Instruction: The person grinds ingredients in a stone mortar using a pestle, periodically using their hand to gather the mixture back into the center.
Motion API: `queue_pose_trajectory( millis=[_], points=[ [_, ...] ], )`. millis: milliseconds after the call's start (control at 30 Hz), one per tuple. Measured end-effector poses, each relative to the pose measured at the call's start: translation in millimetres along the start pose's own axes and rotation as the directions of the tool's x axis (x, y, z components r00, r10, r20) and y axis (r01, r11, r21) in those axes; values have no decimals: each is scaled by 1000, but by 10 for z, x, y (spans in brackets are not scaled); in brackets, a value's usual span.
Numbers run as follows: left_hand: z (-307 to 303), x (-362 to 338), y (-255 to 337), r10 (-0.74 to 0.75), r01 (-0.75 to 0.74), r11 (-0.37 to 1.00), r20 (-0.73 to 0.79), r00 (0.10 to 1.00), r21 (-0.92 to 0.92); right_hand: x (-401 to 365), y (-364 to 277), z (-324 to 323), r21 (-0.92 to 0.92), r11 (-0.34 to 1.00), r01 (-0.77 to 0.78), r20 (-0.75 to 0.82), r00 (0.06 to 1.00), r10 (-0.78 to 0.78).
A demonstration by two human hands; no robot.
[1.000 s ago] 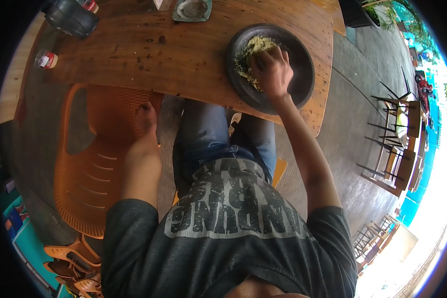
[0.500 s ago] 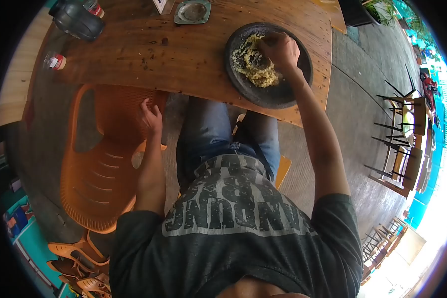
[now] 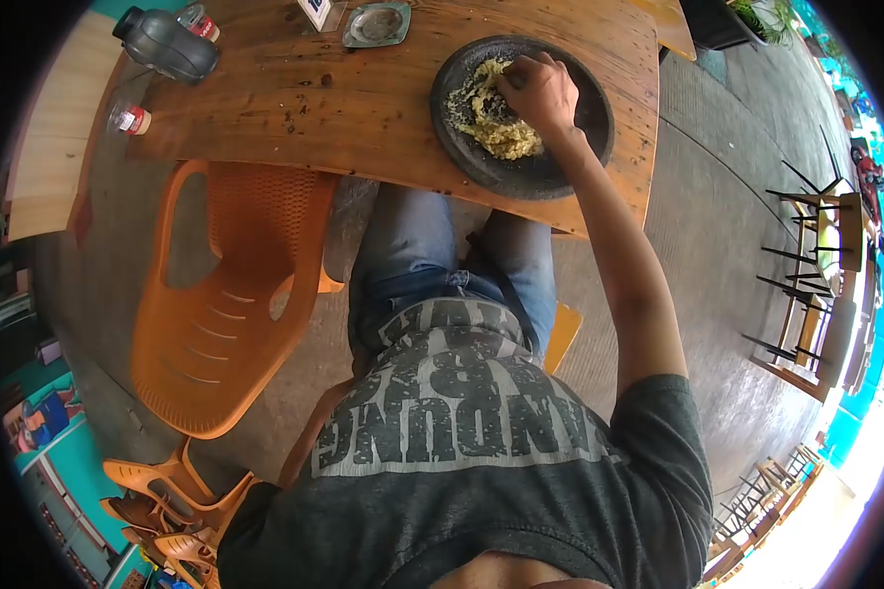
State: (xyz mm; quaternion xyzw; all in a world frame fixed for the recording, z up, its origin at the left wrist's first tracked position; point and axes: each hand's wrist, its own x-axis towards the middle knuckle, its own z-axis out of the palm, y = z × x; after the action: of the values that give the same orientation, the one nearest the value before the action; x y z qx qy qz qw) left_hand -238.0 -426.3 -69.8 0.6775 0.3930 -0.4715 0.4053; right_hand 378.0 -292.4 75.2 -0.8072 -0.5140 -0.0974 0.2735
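My right hand (image 3: 542, 95) is over a dark round stone dish (image 3: 589, 118), its fingers curled closed and pointing down at the far side of the food. Whatever they grip, if anything, is hidden behind the knuckles. Yellowish, crumbly mashed food (image 3: 509, 140) lies in a curved band across the dish's left and near part. The dish rests on a wooden table (image 3: 363, 108) near its right end. Of my left arm only the forearm (image 3: 316, 424) shows, bent close against my side; the left hand itself is out of sight behind my body.
An orange plastic chair (image 3: 228, 285) stands left of my legs. On the table are a dark bottle (image 3: 172, 47), plastic cups with red labels (image 3: 136, 120), a square ashtray (image 3: 376, 25) and a small sign (image 3: 316, 12). Wooden chairs (image 3: 825, 236) stand at the far right.
My left hand has drawn back from the orange chair to my side and out of sight. My right hand has shifted slightly up and left in the view, along with the dish.
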Motion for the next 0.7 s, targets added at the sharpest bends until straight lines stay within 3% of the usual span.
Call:
queue_pose_trajectory(
  millis=[200, 400, 433, 533, 633, 700],
  points=[
    [-168, -217, 297, 24, -22, 994, 13, 1000, -111, 17, 1, -87, 14, 1000, 10, 57, 998, -11],
    [-201, -239, 300, 42, -39, 992, 23, 999, -124, 18, -30, -182, -105, 994, -19, 210, 977, 41],
    [-193, -239, 286, 45, -41, 991, 29, 999, -126, 3, -35, -193, -133, 991, 5, 161, 987, 17],
    [-172, -222, 246, 54, -47, 991, 48, 997, -129, 76, -68, -310, -106, 989, -103, 374, 917, 136],
    [-152, -173, 229, 69, -60, 990, 68, 995, -131, 152, 220, -221, 127, 990, -67, 253, 967, 33],
    [-151, -154, 232, 83, -71, 988, 79, 993, -138, 177, 340, -389, 222, 962, -159, 287, 954, 91]
  ],
)
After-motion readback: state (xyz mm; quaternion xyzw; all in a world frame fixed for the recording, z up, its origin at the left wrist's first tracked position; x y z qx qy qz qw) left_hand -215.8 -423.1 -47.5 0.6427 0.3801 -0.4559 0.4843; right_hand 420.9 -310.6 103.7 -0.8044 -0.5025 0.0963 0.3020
